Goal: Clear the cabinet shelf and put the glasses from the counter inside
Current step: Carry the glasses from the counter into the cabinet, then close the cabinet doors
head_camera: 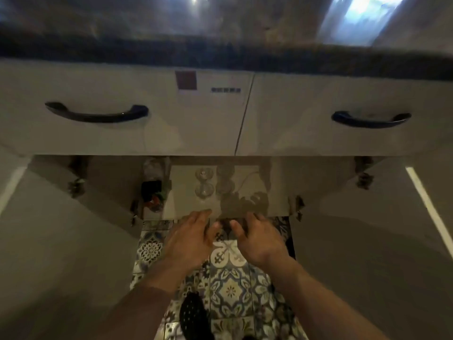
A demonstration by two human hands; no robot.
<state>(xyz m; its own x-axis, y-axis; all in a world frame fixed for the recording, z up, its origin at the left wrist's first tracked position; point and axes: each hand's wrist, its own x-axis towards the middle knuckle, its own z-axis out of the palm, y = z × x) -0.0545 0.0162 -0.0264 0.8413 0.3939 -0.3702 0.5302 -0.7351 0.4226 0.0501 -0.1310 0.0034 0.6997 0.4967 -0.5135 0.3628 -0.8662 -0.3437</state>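
Note:
The lower cabinet stands open below the drawers, and its pale shelf [186,197] shows in the middle of the head view. Two clear glasses [204,181] stand on the shelf, one behind the other, with more glass shapes [225,180] just right of them, blurred. My left hand [190,238] hovers at the shelf's front edge, fingers apart and holding nothing. My right hand [257,239] is beside it, also empty with fingers spread. The counter [220,55] runs dark across the top; its surface is blurred.
Both cabinet doors swing wide, the left door [61,241] and the right door [367,241] flanking my arms. Two drawers with black handles [96,114] sit above. Dark and red items [152,192] stand left of the shelf. A black perforated utensil [192,312] lies on the patterned floor tiles.

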